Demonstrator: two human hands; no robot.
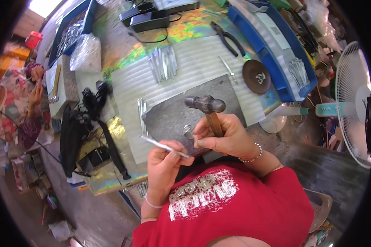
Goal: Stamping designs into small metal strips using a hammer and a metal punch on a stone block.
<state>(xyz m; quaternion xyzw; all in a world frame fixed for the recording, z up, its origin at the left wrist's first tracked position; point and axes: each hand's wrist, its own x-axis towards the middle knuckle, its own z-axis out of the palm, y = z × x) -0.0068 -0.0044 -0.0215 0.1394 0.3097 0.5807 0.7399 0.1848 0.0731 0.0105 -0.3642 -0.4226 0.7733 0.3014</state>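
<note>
Right hand (226, 138): closed on hammer (208, 108) handle. Left hand (165, 160): pinching metal strip (163, 146). Below: grey slab (173, 117) on surface (202, 57).

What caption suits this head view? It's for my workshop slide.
Right hand grips a hammer over a dark slab; left hand holds a thin metal strip.
</note>
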